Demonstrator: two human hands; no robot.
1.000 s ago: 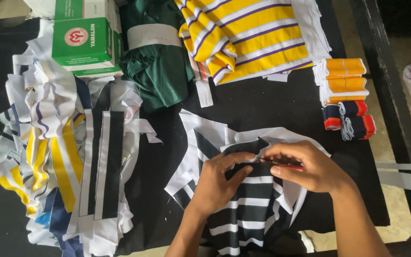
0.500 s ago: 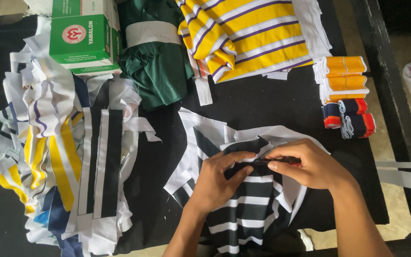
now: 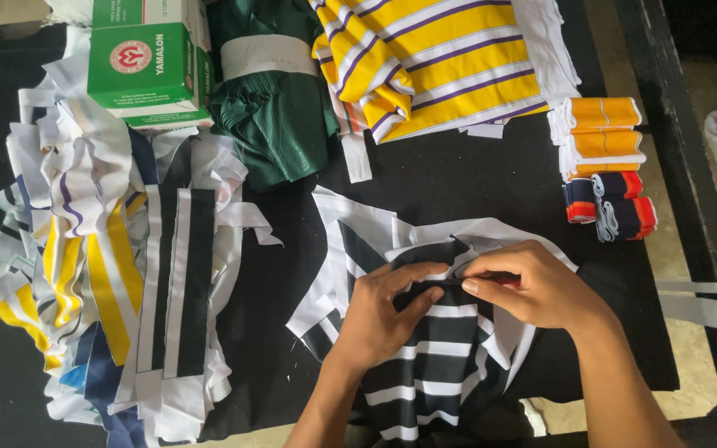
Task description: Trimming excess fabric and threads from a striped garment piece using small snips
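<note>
1. Left hand (image 3: 379,319): fingers (image 3: 425,297) curled and closed on the upper edge of the black-and-white striped garment (image 3: 425,365), thumb pressing the fold.
2. Right hand (image 3: 533,286): fingers (image 3: 479,284) pinched shut on the same edge, fingertips nearly touching those of the left hand.
3. Striped garment: lies flat on the black surface (image 3: 458,178) directly beneath both sets of fingers, over white fabric pieces (image 3: 350,228).
4. Beyond the fingertips: yellow striped cloth (image 3: 450,62) and green folded fabric (image 3: 271,99).
5. Outward of the left fingers: heap of fabric strips (image 3: 101,274) and green box (image 3: 147,66).
6. Outward of the right fingers: orange and navy rolled trims (image 3: 603,166), well apart.
</note>
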